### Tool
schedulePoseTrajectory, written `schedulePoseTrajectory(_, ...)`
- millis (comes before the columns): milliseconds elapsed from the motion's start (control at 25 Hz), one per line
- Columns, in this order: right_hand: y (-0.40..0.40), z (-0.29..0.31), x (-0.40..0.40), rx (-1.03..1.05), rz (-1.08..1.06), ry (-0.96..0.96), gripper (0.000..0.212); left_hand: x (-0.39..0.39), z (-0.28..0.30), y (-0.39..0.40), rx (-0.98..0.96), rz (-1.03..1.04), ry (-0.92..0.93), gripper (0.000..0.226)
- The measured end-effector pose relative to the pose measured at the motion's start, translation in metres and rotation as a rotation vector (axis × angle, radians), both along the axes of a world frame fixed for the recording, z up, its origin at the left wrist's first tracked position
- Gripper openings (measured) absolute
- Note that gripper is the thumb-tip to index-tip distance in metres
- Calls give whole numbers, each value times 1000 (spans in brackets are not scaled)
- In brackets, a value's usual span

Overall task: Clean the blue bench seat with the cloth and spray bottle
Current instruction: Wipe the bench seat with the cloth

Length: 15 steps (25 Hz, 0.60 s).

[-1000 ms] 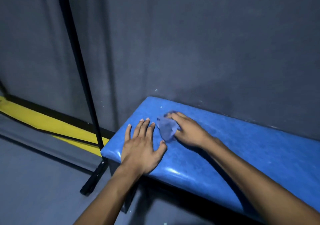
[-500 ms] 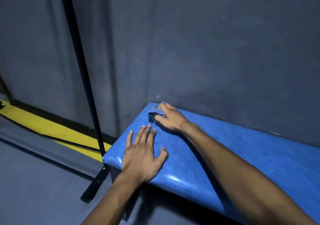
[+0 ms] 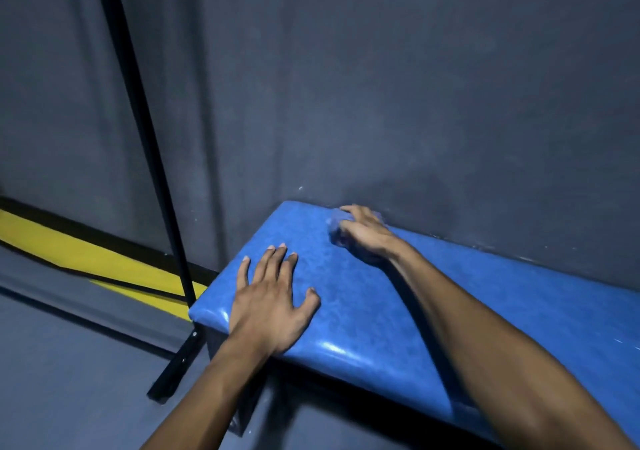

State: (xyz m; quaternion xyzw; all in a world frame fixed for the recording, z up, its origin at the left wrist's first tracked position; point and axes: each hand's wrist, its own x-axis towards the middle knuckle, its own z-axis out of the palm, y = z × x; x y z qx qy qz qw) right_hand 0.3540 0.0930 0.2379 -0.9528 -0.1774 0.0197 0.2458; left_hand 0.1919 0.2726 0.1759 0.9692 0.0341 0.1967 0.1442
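The blue bench seat point(image 3: 398, 311) runs from the centre to the lower right, against a dark wall. My left hand point(image 3: 273, 300) lies flat on its near left corner with fingers spread. My right hand point(image 3: 363, 233) is at the seat's back edge, right by the wall. Its fingers are bent over a bunched blue-grey cloth point(image 3: 336, 233), which it presses onto the seat. Most of the cloth is hidden under that hand. No spray bottle is in view.
A black slanted pole point(image 3: 138, 137) stands left of the bench, its foot point(image 3: 173, 370) on the grey floor near the seat's corner. A yellow strip point(image 3: 69, 255) runs along the base of the wall point(image 3: 381, 103) at the left.
My right hand has slid the cloth from the middle of the seat's left end back to the edge by the wall. My left hand has stayed flat in place.
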Motion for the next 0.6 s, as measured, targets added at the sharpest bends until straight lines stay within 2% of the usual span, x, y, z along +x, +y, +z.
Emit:
schedulePoseTrajectory(120,34,9,-15,-96,183,15,46,1,0,1,7,-10,5,78)
schedulePoseTrajectory(200,15,0,-44,-85,104,-63,67,1,0,1,13,-15,7,78)
schedulePoseTrajectory(360,-53,-26,-101,69,-44,-205,51,1,0,0,9,-5,0,79)
schedulePoseTrajectory(440,-71,-28,-88,102,-114,-226,42,0,1,0,1,-2,-1,79)
schedulePoseTrajectory(600,-12,-20,-21,80,-262,-225,58,0,2,1,2,5,0,79)
